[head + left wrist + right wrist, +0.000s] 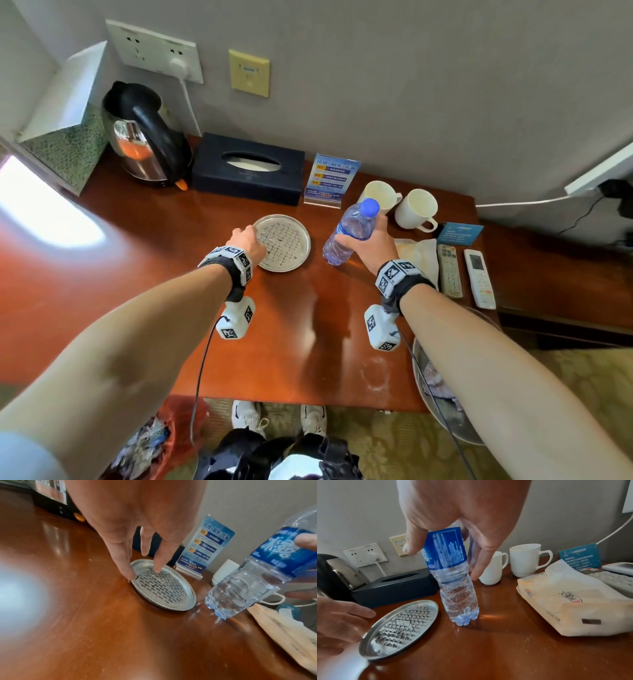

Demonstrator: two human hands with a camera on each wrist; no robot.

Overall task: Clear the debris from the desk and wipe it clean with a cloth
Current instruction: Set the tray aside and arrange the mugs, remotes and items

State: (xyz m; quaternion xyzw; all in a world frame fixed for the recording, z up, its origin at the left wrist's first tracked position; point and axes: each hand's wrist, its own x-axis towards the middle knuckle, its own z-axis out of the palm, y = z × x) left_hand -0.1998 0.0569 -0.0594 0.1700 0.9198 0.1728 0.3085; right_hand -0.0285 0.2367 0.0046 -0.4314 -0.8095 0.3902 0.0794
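On the brown wooden desk (291,325) lies a round perforated metal tray (286,245). My left hand (245,236) reaches its left rim; in the left wrist view straight fingers (127,566) touch the tray (164,588) at the rim. My right hand (371,245) grips a clear water bottle (352,229) with a blue cap and label. The bottle (453,574) leans left with its base on the desk, just right of the tray (399,628). A whitish ring-shaped smudge (375,377) marks the desk near its front right.
Along the wall stand a kettle (144,137), a dark tissue box (246,171), a blue sign (330,180) and two white mugs (416,207). A tissue pack (565,601) and two remotes (448,270) lie right. A metal basin (445,428) and a red rubbish bag (161,435) sit below.
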